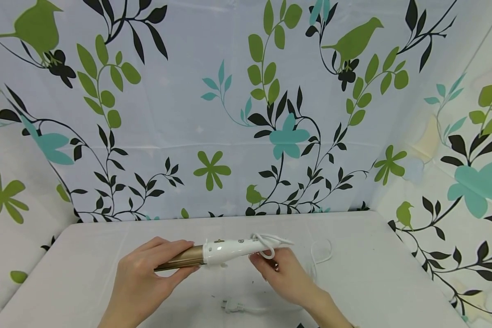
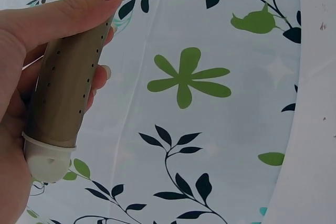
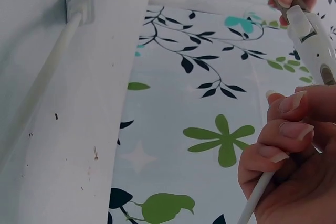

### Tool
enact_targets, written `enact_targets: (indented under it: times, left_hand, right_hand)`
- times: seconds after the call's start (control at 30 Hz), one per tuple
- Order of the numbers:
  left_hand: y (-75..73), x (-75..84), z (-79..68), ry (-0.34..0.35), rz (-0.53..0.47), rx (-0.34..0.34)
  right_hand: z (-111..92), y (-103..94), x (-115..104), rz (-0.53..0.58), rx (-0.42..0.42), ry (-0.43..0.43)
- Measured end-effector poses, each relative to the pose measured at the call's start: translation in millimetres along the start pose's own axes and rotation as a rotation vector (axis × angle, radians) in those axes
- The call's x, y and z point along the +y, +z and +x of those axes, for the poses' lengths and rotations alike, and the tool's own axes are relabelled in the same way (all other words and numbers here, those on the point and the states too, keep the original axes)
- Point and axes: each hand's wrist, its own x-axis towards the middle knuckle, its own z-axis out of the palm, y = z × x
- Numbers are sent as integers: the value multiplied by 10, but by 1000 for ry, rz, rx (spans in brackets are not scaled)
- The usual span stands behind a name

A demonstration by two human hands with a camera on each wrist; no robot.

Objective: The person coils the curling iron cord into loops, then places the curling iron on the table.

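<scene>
A curling iron [image 1: 229, 250] with a white handle and a gold barrel is held level above the table. My left hand [image 1: 141, 273] grips the barrel, thumb on one side and fingers on the other. In the left wrist view, rows of small dark holes run along the barrel [image 2: 65, 85], which ends in a white tip [image 2: 50, 162]. My right hand [image 1: 287, 278] is at the handle's far end, its curled fingers holding the white cord [image 3: 257, 198]. Some cord loops lie around that end of the handle.
On the white table [image 1: 106, 241], the cord's plug [image 1: 231, 306] lies near the front edge. A loose cord loop [image 1: 330, 250] rests to the right. Small dark specks dot the tabletop. Behind hangs a leaf-and-bird patterned cloth [image 1: 180, 105], with more at both sides.
</scene>
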Motion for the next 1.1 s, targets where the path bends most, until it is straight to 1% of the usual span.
enact_targets:
  times: [0.1, 0.2, 0.27, 0.33, 0.43, 0.5, 0.6, 0.87, 1.0, 1.1]
  left_hand:
    - [-7, -11, -5, 3, 3, 7]
    - [-5, -21, -8, 13, 1, 19]
    - [-1, -26, -6, 19, 2, 26]
    - [-3, -29, -5, 21, 7, 28]
    - [-15, -35, -6, 13, 18, 23]
    - [-24, -38, -9, 4, 22, 17]
    - [-34, -34, -12, -17, 21, 12]
    - [-53, -20, -7, -59, 34, -3]
    - [-57, -20, -6, -74, 47, -17]
    - [-56, -22, -6, -74, 46, -17]
  right_hand:
    - [-6, 5, 0, -16, -17, -40]
    - [-13, -1, 1, -18, -31, -54]
    - [-16, -10, -3, -23, -57, -55]
    - [-21, -23, -12, -51, -98, -50]
    - [-25, -38, -30, -122, -157, -52]
    - [-25, -47, -40, -169, -181, -53]
    - [-19, -55, -51, -207, -184, -61]
    - [-29, -61, -100, -328, -146, -68]
    - [-48, -59, -156, -365, -164, -42]
    - [-75, -72, -219, -439, -204, -41]
